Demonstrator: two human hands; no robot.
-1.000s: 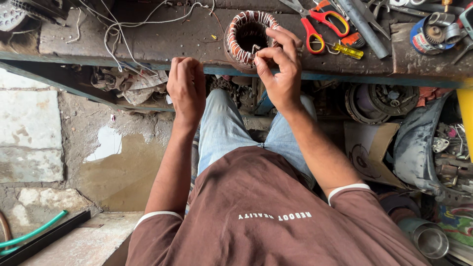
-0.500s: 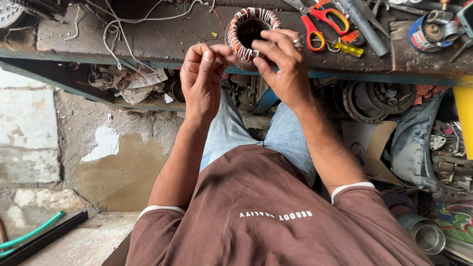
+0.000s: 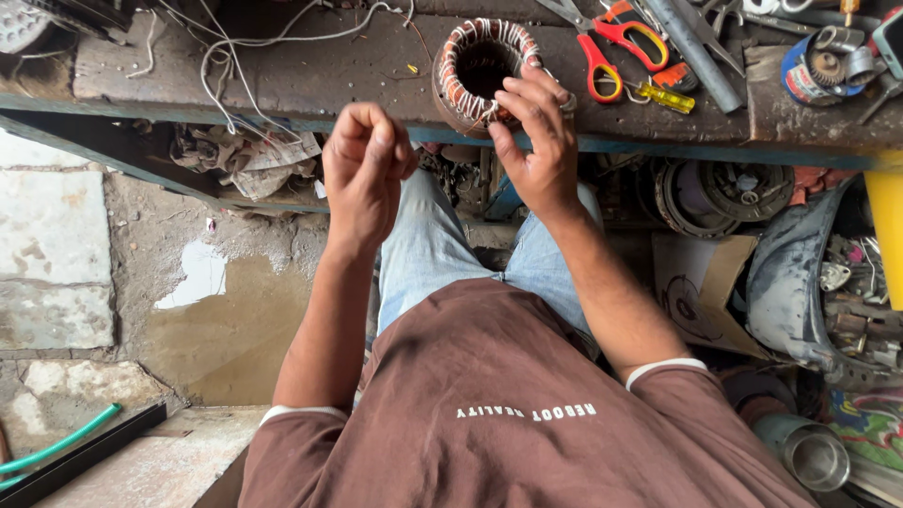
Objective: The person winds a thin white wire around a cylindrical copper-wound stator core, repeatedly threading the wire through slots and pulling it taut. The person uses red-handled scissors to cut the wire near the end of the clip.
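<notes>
Head view: we pinch our left hand (image 3: 365,165) shut on something too small to tell, while our right hand (image 3: 534,132), fingers spread, touches the wound coil (image 3: 470,47) on the table (image 3: 339,75).

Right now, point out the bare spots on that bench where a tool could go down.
Bare bench top lies between the white wires and the wound stator. Right of the stator it is crowded: red-handled scissors, a yellow screwdriver, a grey pipe, a tin.
</notes>
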